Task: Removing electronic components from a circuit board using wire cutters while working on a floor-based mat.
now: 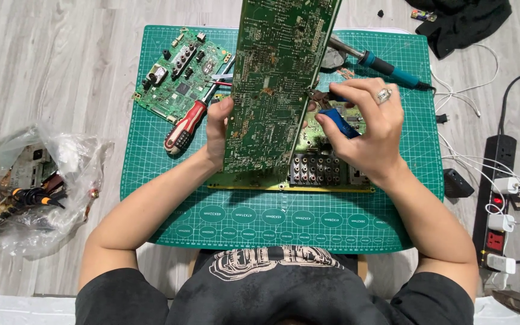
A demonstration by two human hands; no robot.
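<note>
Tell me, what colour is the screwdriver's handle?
Red with black and white, on the screwdriver in the head view.

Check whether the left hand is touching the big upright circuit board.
Touching. The head view shows the left hand gripping the left edge of the upright circuit board, its thumb pressed against that edge, with no gap between them.

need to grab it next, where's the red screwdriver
In the head view, the red screwdriver lies on the green mat, left of the left hand, below the small board.
</note>
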